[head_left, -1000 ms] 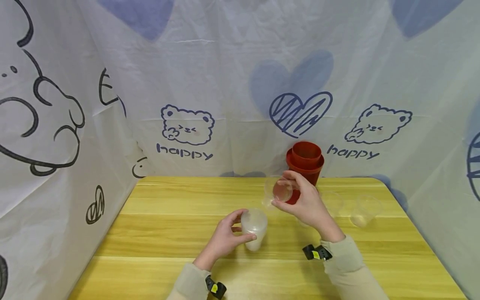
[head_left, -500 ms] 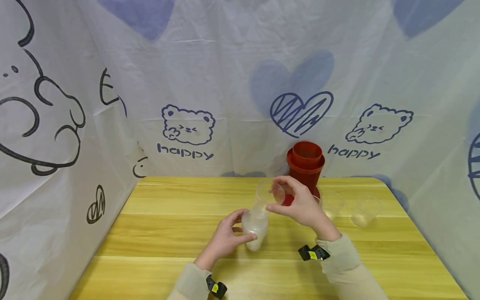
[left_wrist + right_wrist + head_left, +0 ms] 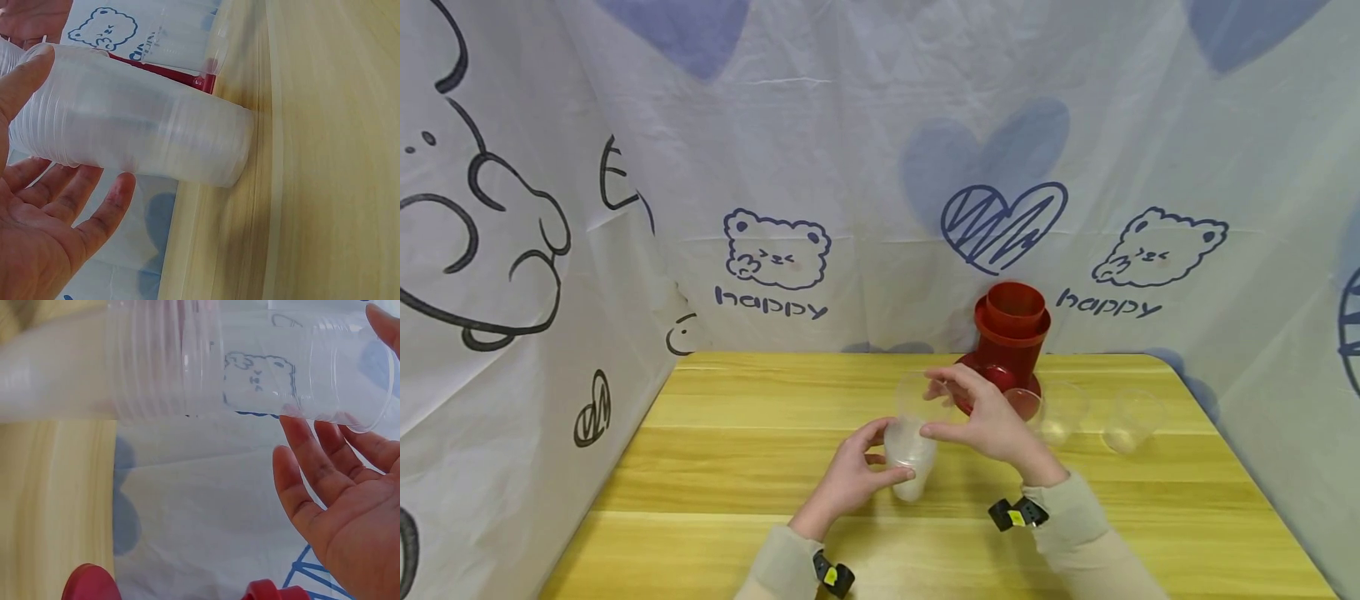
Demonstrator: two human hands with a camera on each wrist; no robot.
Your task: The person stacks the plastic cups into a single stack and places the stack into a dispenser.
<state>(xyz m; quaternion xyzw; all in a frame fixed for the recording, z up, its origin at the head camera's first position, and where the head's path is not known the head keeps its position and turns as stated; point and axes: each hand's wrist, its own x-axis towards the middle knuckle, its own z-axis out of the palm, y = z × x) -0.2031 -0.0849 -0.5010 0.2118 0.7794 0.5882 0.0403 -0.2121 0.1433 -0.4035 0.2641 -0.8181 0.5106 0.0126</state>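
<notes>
A tall stack of clear plastic cups (image 3: 910, 467) stands upright near the middle of the table, with my left hand (image 3: 850, 475) gripping its upper part between thumb and fingers. In the left wrist view, the stack (image 3: 144, 125) has its narrow end at the wood. My right hand (image 3: 988, 421) holds a single clear plastic cup (image 3: 917, 392) by its rim, thumb on one side and fingertips on the other. As the right wrist view shows, that cup (image 3: 262, 369) is mouth up, lined up with the stack, its lower part inside the top cup.
Red nested containers (image 3: 1011, 333) stand at the back of the wooden table (image 3: 730, 467), beside a red round piece (image 3: 1033, 387). Several loose clear cups, such as the rightmost cup (image 3: 1131, 421), stand at the right. A printed white cloth (image 3: 865, 167) hangs behind.
My right hand has moved left and slightly down, bringing the single cup from beside the red containers onto the stack's mouth. My left hand and the stack have stayed put.
</notes>
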